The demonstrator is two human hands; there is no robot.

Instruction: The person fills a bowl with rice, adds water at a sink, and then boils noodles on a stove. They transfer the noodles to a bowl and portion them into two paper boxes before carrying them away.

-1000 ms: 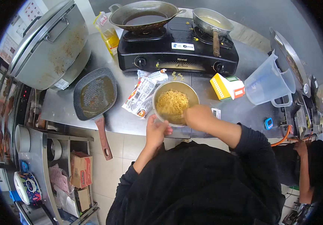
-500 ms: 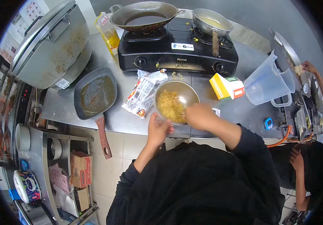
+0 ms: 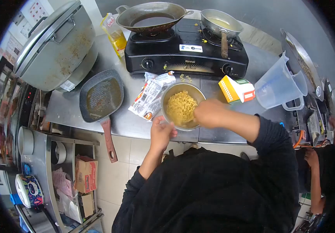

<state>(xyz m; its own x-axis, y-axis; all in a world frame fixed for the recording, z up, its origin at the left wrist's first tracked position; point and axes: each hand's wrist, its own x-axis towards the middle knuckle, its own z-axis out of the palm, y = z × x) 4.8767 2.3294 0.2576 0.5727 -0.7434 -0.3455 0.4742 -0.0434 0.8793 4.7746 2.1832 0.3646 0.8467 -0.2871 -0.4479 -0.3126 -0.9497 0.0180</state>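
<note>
A round metal bowl (image 3: 168,97) with yellow noodles (image 3: 181,108) in it stands near the front edge of the steel table. My left hand (image 3: 162,134) is at the bowl's lower left rim, fingers curled against it, steadying it from outside. Over the bowl's right rim, my right hand (image 3: 210,113) is closed with the fingers pointing inward; whatever it holds is hidden behind the fingers. Left of the bowl lie torn white plastic packets (image 3: 146,99). To the right is a yellow, white and green carton (image 3: 235,90).
Behind is a black two-burner stove (image 3: 183,58) with a wok (image 3: 152,29) and a small saucepan (image 3: 222,23). A square pan (image 3: 101,97), large pot (image 3: 58,54), oil pouch (image 3: 116,38) and plastic jug (image 3: 278,85) surround the area. A co-worker's arm (image 3: 314,182) shows at right.
My right hand has shifted slightly right and up along the bowl's rim. The noodles have changed shape. The co-worker's hands at the right have moved, and the view has shifted slightly.
</note>
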